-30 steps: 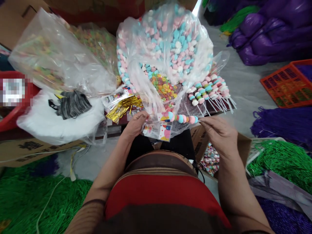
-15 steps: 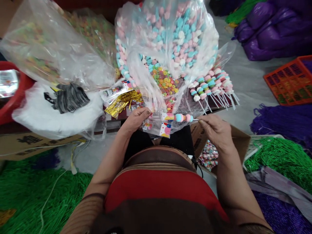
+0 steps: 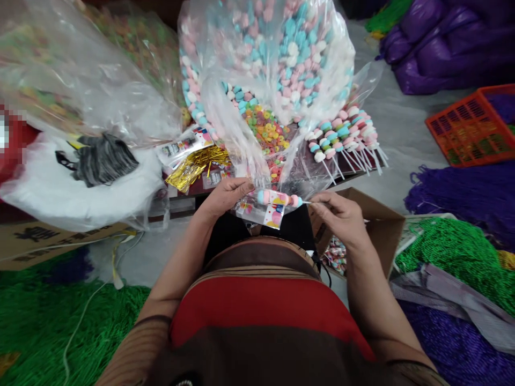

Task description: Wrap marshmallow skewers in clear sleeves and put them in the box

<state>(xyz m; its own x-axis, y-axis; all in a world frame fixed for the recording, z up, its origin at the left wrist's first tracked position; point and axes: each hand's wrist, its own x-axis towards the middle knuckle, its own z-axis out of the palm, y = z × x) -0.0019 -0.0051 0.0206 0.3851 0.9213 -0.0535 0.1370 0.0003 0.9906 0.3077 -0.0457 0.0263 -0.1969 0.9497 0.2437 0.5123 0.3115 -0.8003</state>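
My right hand (image 3: 341, 215) pinches the white stick of a candy skewer (image 3: 295, 200) strung with pink, blue and white marshmallow-like pieces. To its left, my left hand (image 3: 226, 197) is closed at the edge of a small clear printed bag (image 3: 274, 215). Most of the skewer lies level inside this bag, its blue and pink tip close to my left fingers. Beneath the hands lie more printed bags (image 3: 244, 206). Just beyond, ring-shaped gummies (image 3: 263, 128) show in the mouth of a big clear bag of marshmallow candy (image 3: 298, 53).
Finished-looking skewers (image 3: 348, 131) lie at the table's right. Gold twist ties (image 3: 197, 166) and a dark grey bundle (image 3: 105, 160) on a white plastic bag (image 3: 80, 206) are at left. An open carton (image 3: 380, 236) stands low right, near an orange crate (image 3: 470, 126).
My right hand has moved left, sliding the skewer deeper into the printed bag towards my left hand. My left hand stays nearly in place. The whole view has shifted slightly.
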